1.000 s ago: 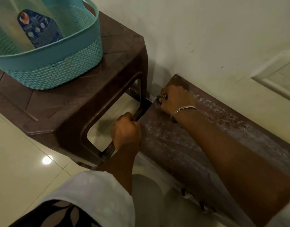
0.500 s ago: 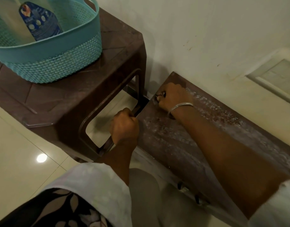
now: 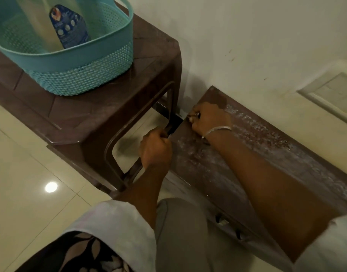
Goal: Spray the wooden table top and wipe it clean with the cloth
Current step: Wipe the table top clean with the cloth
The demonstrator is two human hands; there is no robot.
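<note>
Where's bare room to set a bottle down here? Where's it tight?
Free: the near strip of the brown stool, between the teal basket and its front edge; the wooden table top along the wall, right of the right forearm. Crowded: that top's left end, where the left hand and right hand grip it beside the stool.

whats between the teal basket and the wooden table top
Head view: bare top and leg of the brown stool under the basket, then a narrow gap before the table top.
</note>
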